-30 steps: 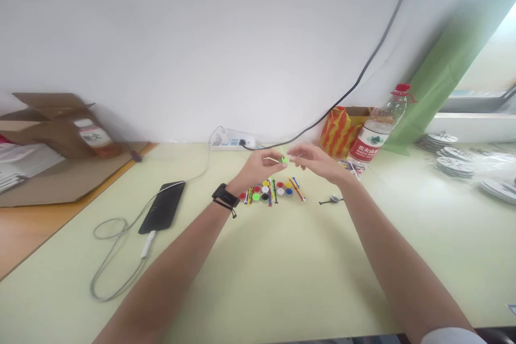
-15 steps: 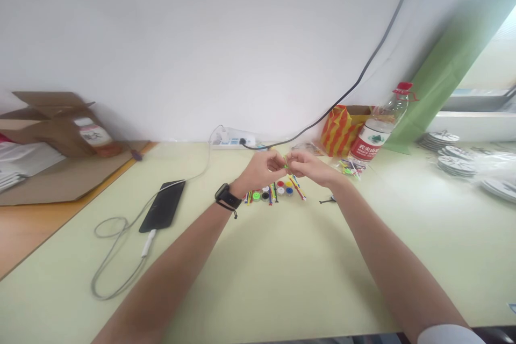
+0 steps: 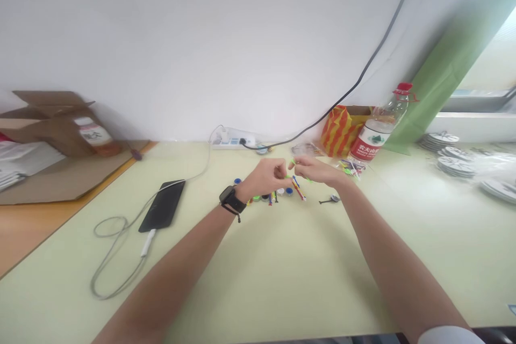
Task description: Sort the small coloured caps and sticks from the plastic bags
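Note:
My left hand (image 3: 266,176), with a black watch (image 3: 233,200) on its wrist, is closed in a pinch, and a bit of bright green plastic shows at its fingertips. Just to its right, my right hand (image 3: 317,171) is closed on a small bright green plastic piece (image 3: 293,162), whose green also shows below the fingers. A narrow gap parts the two hands. Below them lie coloured plastic sticks (image 3: 298,189) and small round discs, among them a blue disc (image 3: 289,192). Part of this row is hidden behind my left hand.
A dark stick with a round end (image 3: 334,199) lies right of the row. Behind are a power strip (image 3: 233,140), a striped bag (image 3: 336,131) and a large bottle (image 3: 374,131). At left are a phone (image 3: 163,207) on a cable and a cardboard box (image 3: 52,113).
My hands have moved apart slightly. The left has turned and come lower over the discs, covering more of them. The green plastic, between both hands before, now shows at each hand.

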Demonstrator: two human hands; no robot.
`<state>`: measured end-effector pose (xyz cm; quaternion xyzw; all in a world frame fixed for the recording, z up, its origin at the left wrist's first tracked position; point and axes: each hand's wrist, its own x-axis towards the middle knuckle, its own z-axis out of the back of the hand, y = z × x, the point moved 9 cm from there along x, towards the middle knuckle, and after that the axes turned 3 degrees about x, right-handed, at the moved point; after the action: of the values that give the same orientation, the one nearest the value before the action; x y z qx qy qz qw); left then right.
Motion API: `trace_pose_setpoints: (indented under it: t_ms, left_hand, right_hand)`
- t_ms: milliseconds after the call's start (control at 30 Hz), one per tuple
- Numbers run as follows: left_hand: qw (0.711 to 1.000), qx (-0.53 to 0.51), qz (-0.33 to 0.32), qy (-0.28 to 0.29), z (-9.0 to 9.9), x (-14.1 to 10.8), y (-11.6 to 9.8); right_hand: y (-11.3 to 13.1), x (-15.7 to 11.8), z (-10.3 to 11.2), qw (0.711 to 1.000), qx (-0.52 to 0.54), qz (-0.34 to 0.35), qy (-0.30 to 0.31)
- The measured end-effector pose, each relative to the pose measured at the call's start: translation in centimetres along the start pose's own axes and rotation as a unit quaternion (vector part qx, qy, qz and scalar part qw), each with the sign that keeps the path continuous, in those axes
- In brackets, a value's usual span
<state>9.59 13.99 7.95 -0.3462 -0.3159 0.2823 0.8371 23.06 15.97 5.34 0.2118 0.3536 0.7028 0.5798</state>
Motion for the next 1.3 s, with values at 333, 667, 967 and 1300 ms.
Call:
trace_pose_setpoints:
  t_ms: [333,667,967,1300]
  left_hand:
    - [0.961,0.156,-0.065,0.217,-6.2,-1.4,-0.2]
    - [0.954,0.251,-0.038,0.159,-2.2,-0.8,1.7]
    - [0.953,0.261,-0.034,0.151,-1.4,-0.8,2.8]
    - [0.955,0.254,-0.018,0.151,-1.5,-0.7,4.1]
  right_hand:
    - [-4.5,-0.2,0.9,0.984,-0.151,-0.065,0.068]
    - [-9.2,-3.5,3.5,0.956,-0.166,-0.157,0.182]
    - [-12.2,-3.8,4.5,0.949,-0.145,-0.202,0.195]
    - [-12.7,-4.5,5.9,0.953,-0.107,-0.242,0.145]
